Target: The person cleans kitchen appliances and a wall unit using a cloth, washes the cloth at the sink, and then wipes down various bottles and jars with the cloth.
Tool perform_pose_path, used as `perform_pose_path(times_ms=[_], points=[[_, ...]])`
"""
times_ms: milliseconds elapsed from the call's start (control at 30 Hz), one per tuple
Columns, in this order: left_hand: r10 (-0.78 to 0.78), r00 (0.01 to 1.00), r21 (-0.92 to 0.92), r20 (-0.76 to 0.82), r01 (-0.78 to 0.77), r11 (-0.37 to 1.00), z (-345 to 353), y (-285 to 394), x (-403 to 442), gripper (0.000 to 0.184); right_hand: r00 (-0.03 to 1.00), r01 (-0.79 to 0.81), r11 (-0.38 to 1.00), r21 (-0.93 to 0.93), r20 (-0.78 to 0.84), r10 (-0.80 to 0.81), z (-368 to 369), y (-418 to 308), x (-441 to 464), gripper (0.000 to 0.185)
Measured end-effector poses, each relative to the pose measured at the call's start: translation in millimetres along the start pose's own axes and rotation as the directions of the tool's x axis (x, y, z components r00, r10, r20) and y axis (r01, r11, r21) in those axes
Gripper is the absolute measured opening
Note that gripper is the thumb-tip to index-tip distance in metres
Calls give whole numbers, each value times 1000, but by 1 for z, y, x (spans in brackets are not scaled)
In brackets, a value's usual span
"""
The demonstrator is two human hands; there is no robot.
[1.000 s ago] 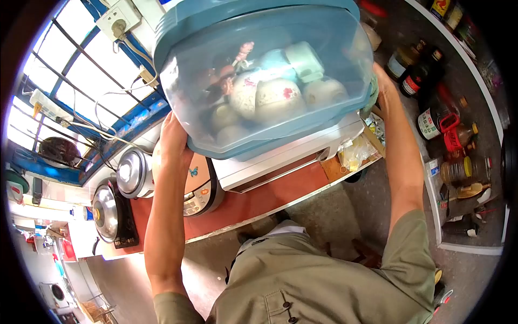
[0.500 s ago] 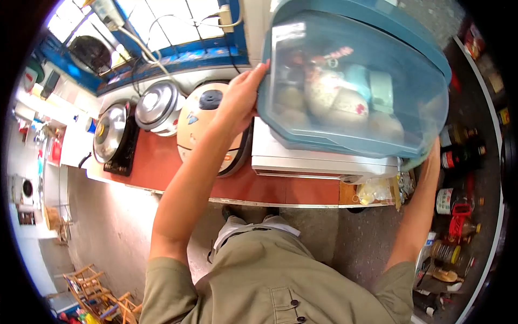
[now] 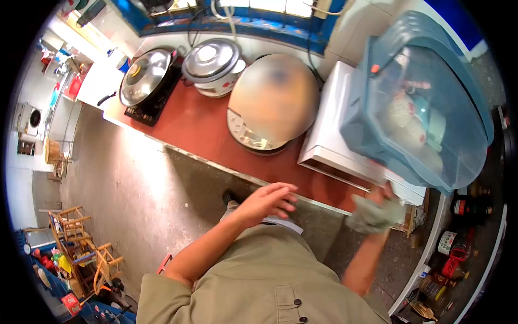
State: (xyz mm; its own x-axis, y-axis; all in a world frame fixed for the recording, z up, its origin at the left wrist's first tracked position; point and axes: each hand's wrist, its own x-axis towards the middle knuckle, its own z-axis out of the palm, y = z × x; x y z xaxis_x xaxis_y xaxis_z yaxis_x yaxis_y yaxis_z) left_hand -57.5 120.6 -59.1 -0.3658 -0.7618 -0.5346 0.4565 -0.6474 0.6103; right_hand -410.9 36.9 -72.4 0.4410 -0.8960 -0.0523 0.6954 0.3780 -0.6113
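My left hand (image 3: 268, 203) is held in front of my body near the counter's front edge, fingers apart and holding nothing. On the right, my right hand (image 3: 382, 193) is closed on a crumpled greyish-green cloth (image 3: 375, 215), which is blurred by motion. Beyond it, a blue lidded box (image 3: 372, 135) with a see-through cover stands on a white appliance (image 3: 329, 116). Bowls and cups show through the cover. Neither hand touches the box.
A round cooker (image 3: 272, 102), a lidded pot (image 3: 210, 59) and a covered pan (image 3: 144, 78) stand along the red counter (image 3: 199, 135). Bottles (image 3: 472, 205) fill a shelf at the right. Wooden chairs (image 3: 81, 243) are at the lower left.
Both hands have come off the blue box and moved down towards my body. The cloth now shows clearly in my right hand. The view has swung, placing the box further right.
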Motion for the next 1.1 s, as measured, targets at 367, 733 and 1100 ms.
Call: perform_pose_path(times_ms=[367, 733, 1100], points=[[296, 922, -204, -248, -348, 915, -171, 2, -106, 23, 999, -9, 827, -563, 24, 27, 228, 330, 133, 10], [364, 644, -147, -673, -598, 788, -329, 6, -300, 28, 862, -358, 829, -430, 189, 470, 386, 537, 182, 8], [395, 482, -60, -782, -690, 722, -493, 42, -378, 26, 628, -585, 629, -512, 204, 751, 498, 736, 276, 6]])
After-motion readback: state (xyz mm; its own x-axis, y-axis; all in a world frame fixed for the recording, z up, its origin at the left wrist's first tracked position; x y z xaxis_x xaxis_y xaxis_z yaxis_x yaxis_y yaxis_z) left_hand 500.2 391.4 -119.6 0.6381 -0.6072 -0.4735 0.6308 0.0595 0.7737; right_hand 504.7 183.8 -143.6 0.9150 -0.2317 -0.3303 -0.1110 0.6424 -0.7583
